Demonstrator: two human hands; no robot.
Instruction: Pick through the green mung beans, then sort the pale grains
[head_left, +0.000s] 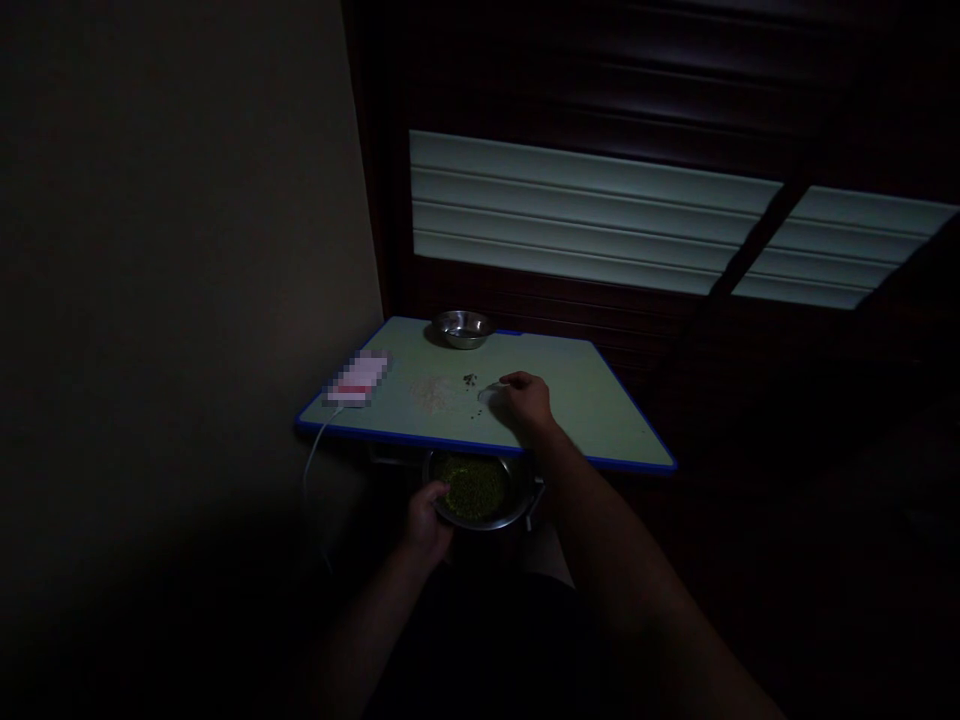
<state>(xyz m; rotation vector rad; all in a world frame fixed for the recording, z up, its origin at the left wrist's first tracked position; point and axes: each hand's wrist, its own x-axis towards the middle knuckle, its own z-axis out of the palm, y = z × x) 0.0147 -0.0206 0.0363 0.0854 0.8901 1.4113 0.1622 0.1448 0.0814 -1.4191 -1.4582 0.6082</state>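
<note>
A metal bowl (517, 512) of small green beans (476, 488) is held below the table's front edge. My left hand (429, 522) grips its left rim, thumb over the edge and fingers underneath. Above the tabletop, my right hand (527, 400) is closed with its fingertips pinched together; what they hold, if anything, cannot be made out. Just left of those fingers a small pale, shiny patch (491, 394) shows on the table. Beside it lies a little cluster of dark bits (470, 380), with a few more scattered nearer the front.
The small pale table (600, 400) has a blue edge. A second metal bowl (463, 330) stands at its back. At the left lies a blurred-out, phone-like device (360, 380) with a white cable (309, 460) hanging down. A wall and dark slatted doors (570, 210) stand close behind.
</note>
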